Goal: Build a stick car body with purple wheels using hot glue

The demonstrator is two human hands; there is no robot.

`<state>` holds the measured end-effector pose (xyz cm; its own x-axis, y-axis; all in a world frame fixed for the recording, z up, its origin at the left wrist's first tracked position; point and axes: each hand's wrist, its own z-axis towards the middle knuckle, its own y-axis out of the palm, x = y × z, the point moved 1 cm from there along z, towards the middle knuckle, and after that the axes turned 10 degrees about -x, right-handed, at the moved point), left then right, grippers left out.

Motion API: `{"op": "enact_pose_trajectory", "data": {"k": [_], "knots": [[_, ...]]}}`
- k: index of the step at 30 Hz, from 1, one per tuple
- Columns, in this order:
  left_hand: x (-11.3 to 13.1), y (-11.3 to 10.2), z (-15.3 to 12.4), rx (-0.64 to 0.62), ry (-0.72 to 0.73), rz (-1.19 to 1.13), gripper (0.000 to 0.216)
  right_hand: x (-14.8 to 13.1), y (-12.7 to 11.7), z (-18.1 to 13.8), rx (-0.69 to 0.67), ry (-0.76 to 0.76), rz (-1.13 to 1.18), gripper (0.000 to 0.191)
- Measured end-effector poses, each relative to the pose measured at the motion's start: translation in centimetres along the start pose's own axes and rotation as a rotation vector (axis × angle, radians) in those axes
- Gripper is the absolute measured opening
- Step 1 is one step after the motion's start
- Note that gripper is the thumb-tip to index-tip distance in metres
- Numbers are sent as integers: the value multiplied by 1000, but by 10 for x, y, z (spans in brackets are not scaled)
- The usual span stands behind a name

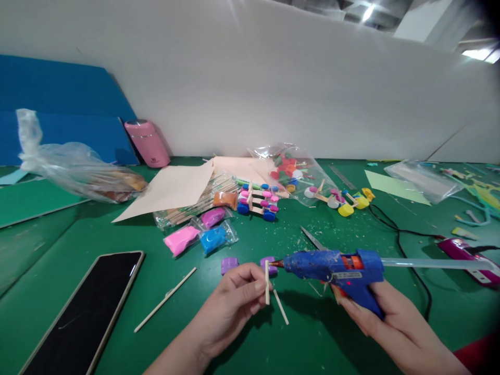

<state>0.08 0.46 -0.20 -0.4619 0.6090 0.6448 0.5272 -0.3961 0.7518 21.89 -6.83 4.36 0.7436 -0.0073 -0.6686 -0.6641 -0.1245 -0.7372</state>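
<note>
While a phone (pixel 84 312), colorful packets (pixel 182 239) and half-hidden scissors (pixel 310 238) clutter the green counter (pixel 152 284) by a white wall (pixel 195 78), the left hand (pixel 238 299) has its grip pinched on a thin stick (pixel 267 284) above it, right hand (pixel 390 323) wrapped round a blue glue gun (pixel 328 265), nozzle (pixel 276 264) right by the stick's top.

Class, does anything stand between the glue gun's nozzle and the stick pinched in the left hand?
Nothing visible does: the nozzle is at the upper end of the stick in the left hand, contact unclear; a purple piece shows behind, not between.
</note>
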Motion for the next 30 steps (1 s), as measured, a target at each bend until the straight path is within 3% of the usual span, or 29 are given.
{"op": "enact_pose_trajectory", "data": {"k": [8, 16, 21, 30], "knots": [[2, 1, 1, -20, 1, -13, 10, 5, -4, -3, -46, -44, -48, 22], [1, 0, 0, -5, -13, 4, 10, -1, 2, -1, 70, 21, 63, 25], [0, 0, 0, -16, -4, 24, 10, 4, -2, 2, -7, -78, -22, 20], [0, 0, 1, -23, 1, 12, 11, 4, -3, 0, -30, -76, -30, 20]]}}
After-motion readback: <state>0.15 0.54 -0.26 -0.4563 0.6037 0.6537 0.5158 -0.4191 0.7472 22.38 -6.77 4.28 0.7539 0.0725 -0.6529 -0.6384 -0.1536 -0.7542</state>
